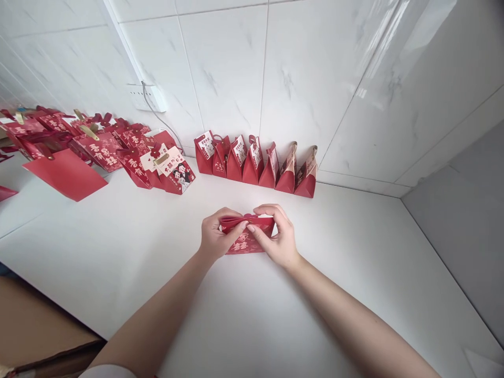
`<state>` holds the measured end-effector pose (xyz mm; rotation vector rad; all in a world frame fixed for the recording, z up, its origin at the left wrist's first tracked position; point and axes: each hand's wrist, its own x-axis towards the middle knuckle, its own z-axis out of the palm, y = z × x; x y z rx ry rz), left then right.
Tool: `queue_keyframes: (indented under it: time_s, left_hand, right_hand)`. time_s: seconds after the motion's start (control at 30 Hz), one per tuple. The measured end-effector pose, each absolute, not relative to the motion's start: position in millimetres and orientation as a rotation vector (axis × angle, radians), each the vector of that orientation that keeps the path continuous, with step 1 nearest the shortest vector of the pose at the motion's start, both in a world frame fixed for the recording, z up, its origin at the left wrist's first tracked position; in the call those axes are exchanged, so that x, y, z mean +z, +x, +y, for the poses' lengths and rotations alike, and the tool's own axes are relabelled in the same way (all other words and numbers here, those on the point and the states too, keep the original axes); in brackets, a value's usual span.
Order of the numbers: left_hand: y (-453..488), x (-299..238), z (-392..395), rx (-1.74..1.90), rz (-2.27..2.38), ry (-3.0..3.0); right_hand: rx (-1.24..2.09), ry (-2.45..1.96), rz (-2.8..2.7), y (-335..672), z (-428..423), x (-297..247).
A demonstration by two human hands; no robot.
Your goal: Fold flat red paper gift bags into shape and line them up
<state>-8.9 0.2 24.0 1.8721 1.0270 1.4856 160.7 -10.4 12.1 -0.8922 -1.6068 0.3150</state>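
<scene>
Between my two hands is a red paper gift box [249,242] with pale printed characters on its front, in the middle of the white table [252,315]. My left hand [218,233] grips its upper left edge, thumb in front and fingers behind. On the other side my right hand [279,233] pinches the upper right edge the same way. Both thumbs nearly meet at the top of the front panel. A bit of dark red ribbon [251,216] shows at the top edge, partly hidden by fingers.
A row of several folded red gift boxes [252,167] stands by the tiled wall. Leftward lies a pile of flat red gift boxes [104,149] with ribbons. A wall socket [147,98] has a grey cable. A cardboard box [39,320] sits below the table's left edge.
</scene>
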Motion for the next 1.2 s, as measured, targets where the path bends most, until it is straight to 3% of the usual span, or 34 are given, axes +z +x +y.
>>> queue_keyframes:
  time_s: [0.37, 1.2]
  left_hand:
    - [-17.3, 30.4, 5.3, 1.484, 0.905, 2.083]
    - [-23.8, 29.0, 9.6, 1.225, 0.935, 1.814]
  right_hand:
    - [0.812, -0.794, -1.601, 167.5, -11.8, 31.5]
    - [0.818, -0.679, -1.77, 177.6, -7.2, 30.4]
